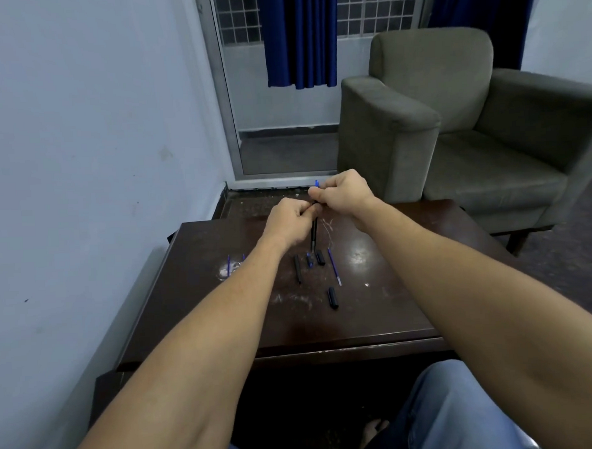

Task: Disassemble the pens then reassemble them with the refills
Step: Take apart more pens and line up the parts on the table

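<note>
No text, label, brand, number or sign can be read on anything here.

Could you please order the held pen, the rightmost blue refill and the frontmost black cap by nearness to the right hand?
1. Black plastic pen, in the right hand.
2. Thin blue refill, mid-table.
3. Short black cap, near the front edge.

A black pen [314, 233] hangs nearly upright, blue end up. On the desk [391, 315] lie a barrel [298, 269], far cap [320, 257], near cap [333, 297], right refill [334, 266], left refill [228, 265].
</note>
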